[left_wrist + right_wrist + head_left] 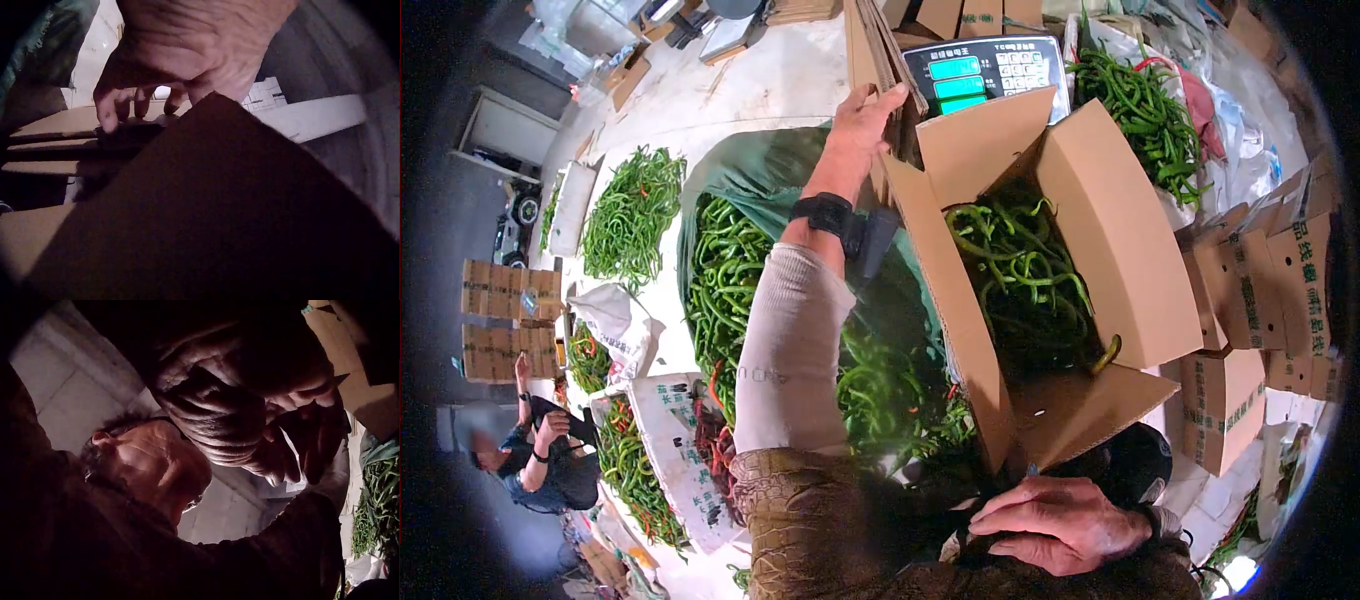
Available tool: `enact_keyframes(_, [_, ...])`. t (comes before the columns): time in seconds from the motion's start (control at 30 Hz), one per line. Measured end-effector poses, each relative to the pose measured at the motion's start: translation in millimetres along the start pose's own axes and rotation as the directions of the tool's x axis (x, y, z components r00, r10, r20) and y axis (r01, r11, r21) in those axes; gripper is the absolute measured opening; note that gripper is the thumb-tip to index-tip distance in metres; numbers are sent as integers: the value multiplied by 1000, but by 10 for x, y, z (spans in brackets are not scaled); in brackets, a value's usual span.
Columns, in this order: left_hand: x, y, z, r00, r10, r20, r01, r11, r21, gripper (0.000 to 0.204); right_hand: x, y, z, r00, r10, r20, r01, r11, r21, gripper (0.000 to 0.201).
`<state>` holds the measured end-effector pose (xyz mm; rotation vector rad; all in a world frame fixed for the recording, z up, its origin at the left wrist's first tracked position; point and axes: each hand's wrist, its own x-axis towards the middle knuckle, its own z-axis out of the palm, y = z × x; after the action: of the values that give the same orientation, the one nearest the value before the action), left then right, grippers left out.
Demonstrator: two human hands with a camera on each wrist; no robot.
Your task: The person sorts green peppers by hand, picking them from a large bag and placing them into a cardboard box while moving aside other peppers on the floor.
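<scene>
An open cardboard box (1090, 250) partly filled with long green peppers (1020, 275) is seen tilted on a scale (985, 70), beside a green sack (750, 180) heaped with more peppers. The left hand (865, 120) is stretched out to a stack of flattened cartons (880, 45) just behind the box's left flap, its fingers (109, 109) curled over the stack's top edges. The right hand (1060, 520) is rested low against dark clothing by the box's near flap, fingers loosely bent and nothing gripped.
</scene>
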<state>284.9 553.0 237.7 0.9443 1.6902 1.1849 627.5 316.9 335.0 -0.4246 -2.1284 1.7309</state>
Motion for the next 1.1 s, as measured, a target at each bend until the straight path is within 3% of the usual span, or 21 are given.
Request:
enact_keyframes(0.1, [37, -23, -75, 996, -38, -82, 31, 996, -85, 80, -3, -22, -3, 1000, -3, 11, 3, 1000, -9, 34])
enact_keyframes(0.17, [56, -37, -171, 999, -43, 10, 43, 994, -97, 68, -3, -30, 6, 1000, 4, 29, -4, 999, -33, 34])
enact_keyframes(0.3, [205, -104, -163, 998, -46, -46, 40, 992, -122, 61, 28, -20, 58, 998, -11, 59, 13, 999, -35, 36])
enact_keyframes(0.37, [192, -53, -78, 946, 180, -271, -108, 959, 261, 60, 31, -42, 75, 998, 46, 34, -45, 999, -15, 34])
enact_keyframes(0.4, [173, -5, -46, 914, 261, -311, -36, 816, 577, 51, 27, -70, 78, 998, 39, 56, -39, 999, -3, 34])
enact_keyframes(0.43, [468, -357, -134, 871, 421, -254, -137, 704, 697, 47, 33, -96, 59, 995, 84, 49, -82, 995, -53, 33])
enact_keyframes(0.47, [78, -54, -160, 907, 290, -304, -48, 790, 611, 47, 58, -93, 54, 991, 121, 55, -115, 989, -96, 32])
enact_keyframes(0.5, [100, -119, -221, 850, 358, -386, -16, 750, 662, 44, 53, -93, 89, 988, 150, 17, -149, 987, -51, 30])
enact_keyframes(0.53, [81, -71, -305, 855, 291, -429, 39, 789, 613, 37, 62, -112, 114, 987, 144, 70, -142, 989, -28, 30])
enact_keyframes(0.6, [9, -134, -468, 818, 290, -497, 63, 814, 578, 32, 95, -145, 137, 984, 178, 13, -177, 981, -79, 30])
enact_keyframes(0.67, [0, -195, -648, 788, 350, -507, -14, 833, 553, 29, 105, -167, 152, 981, 192, 23, -189, 976, -105, 27])
enact_keyframes(0.73, [22, -368, -918, 768, 290, -571, 55, 858, 510, 29, 110, -169, 190, 987, 158, -32, -160, 978, -135, 25])
enact_keyframes(0.8, [127, -701, -1260, 736, 249, -629, -28, 940, 340, 30, 125, -219, 234, 985, 175, -14, -175, 977, -124, 22])
enact_keyframes(0.83, [-113, -612, -1446, 778, 231, -584, -33, 944, 329, 30, 128, -222, 260, 986, 164, -22, -165, 977, -133, 22])
enact_keyframes(0.87, [-373, -506, -1565, 768, 237, -595, -31, 942, 335, 30, 144, -221, 288, 989, 146, -33, -149, 978, -147, 22])
enact_keyframes(0.93, [-812, -386, -1754, 860, 182, -476, -204, 979, 4, 23, 157, -220, 371, 992, 123, -27, -125, 980, -153, 20])
enact_keyframes(1.0, [-1091, -311, -1974, 825, 159, -543, -161, 986, 45, 19, 180, -235, 462, 985, 168, -50, -174, 974, -149, 21])
enact_keyframes(1.07, [-1686, -63, -2046, 831, -9, -556, -198, 930, -310, 18, 201, -217, 564, 992, 114, -50, -120, 982, -148, 20])
enact_keyframes(1.1, [-1841, -114, -2224, 819, 0, -574, -210, 930, -300, 18, 206, -224, 604, 988, 145, -50, -151, 975, -163, 18])
